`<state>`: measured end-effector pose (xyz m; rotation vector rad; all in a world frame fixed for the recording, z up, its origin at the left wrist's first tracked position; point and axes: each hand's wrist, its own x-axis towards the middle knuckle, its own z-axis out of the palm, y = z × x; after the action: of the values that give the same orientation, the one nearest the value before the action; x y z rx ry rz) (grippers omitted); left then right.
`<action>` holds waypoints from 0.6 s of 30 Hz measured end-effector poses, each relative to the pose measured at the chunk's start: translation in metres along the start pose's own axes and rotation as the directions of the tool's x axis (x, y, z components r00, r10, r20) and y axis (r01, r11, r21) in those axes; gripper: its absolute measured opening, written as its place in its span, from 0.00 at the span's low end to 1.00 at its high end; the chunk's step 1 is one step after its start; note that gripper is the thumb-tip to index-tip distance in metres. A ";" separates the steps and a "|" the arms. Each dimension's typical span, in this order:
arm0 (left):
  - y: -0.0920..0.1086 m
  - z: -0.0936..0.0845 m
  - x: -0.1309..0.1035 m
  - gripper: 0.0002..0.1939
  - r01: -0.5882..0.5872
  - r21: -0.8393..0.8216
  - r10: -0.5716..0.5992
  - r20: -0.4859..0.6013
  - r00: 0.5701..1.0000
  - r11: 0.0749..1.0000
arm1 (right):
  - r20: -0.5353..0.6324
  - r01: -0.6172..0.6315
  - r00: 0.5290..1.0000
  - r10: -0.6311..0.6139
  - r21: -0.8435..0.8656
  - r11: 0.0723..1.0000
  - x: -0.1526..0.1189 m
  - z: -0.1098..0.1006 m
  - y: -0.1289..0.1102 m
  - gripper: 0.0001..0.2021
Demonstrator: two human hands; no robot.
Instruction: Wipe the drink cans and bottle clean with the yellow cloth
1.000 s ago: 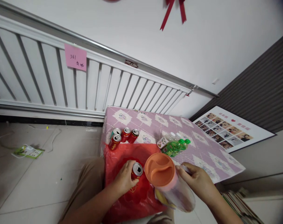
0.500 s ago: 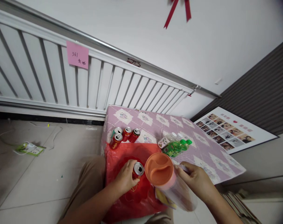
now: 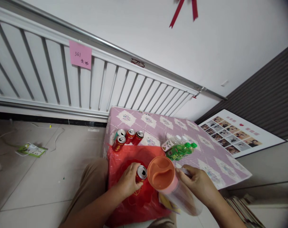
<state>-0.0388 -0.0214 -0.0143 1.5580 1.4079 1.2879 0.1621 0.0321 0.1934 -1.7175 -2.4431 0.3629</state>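
Observation:
My left hand (image 3: 130, 180) is wrapped round a red drink can (image 3: 141, 174), its opened top facing up, over a red plastic bag (image 3: 146, 202) on the table. In my right hand (image 3: 197, 180) is the handle of a clear pitcher (image 3: 185, 198) with an orange lid (image 3: 161, 172). The pitcher is tilted toward the can, its lid close beside the can's rim. Whether any liquid flows between them I cannot tell. Part of a yellow cloth-like item (image 3: 169, 204) shows under the pitcher.
Several opened cans (image 3: 130, 136) stand at the table's back left. Several bottles with green and white caps (image 3: 179, 150) lie to the right on the patterned tablecloth (image 3: 215, 171). A white radiator (image 3: 125, 85) runs behind. A framed photo board (image 3: 239, 131) leans at right.
Both hands keep their hold on the can and the pitcher, which look nearly the same. The whole view has shifted slightly.

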 end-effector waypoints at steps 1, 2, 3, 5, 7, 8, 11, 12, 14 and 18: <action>0.000 0.000 0.000 0.36 -0.001 0.007 0.001 0.001 1.000 1.000 | -0.003 0.001 1.000 -0.001 -0.001 1.000 0.000 0.000 -0.001 0.22; 0.000 0.000 0.000 0.35 -0.004 0.013 0.004 -0.002 1.000 1.000 | -0.008 0.002 1.000 -0.002 0.000 1.000 0.001 0.000 -0.001 0.22; 0.000 0.001 0.000 0.35 -0.007 0.015 0.007 -0.007 1.000 1.000 | -0.014 0.005 1.000 -0.005 0.004 1.000 0.001 0.000 -0.002 0.22; -0.001 0.001 0.000 0.36 -0.009 0.010 0.009 -0.017 1.000 1.000 | -0.022 0.011 1.000 -0.011 0.018 1.000 0.001 0.000 -0.003 0.22; -0.001 0.001 0.000 0.36 -0.009 0.002 0.009 -0.020 1.000 1.000 | -0.022 0.014 1.000 -0.013 0.030 0.999 0.002 0.000 -0.004 0.21; -0.001 0.001 0.000 0.36 -0.008 0.000 0.008 -0.019 1.000 1.000 | -0.017 0.014 1.000 -0.014 0.032 0.999 0.002 0.000 -0.004 0.21; -0.003 0.002 0.000 0.36 -0.003 0.011 0.003 -0.016 1.000 1.000 | -0.001 0.012 1.000 -0.012 0.020 1.000 0.003 0.000 -0.005 0.22; -0.003 0.002 0.000 0.36 -0.002 0.016 0.002 -0.015 1.000 1.000 | 0.003 0.012 1.000 -0.012 0.015 1.000 0.003 0.000 -0.005 0.22; -0.004 0.002 0.000 0.36 -0.001 0.023 0.002 -0.013 1.000 1.000 | 0.007 0.008 1.000 -0.008 0.008 1.000 0.003 0.000 -0.005 0.23; -0.005 0.002 0.001 0.36 -0.001 0.027 0.001 -0.013 1.000 1.000 | 0.027 0.001 1.000 -0.001 0.006 1.000 0.005 0.000 -0.007 0.23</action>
<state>-0.0381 -0.0194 -0.0192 1.5707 1.4379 1.2869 0.1544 0.0342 0.1949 -1.7201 -2.4591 0.3957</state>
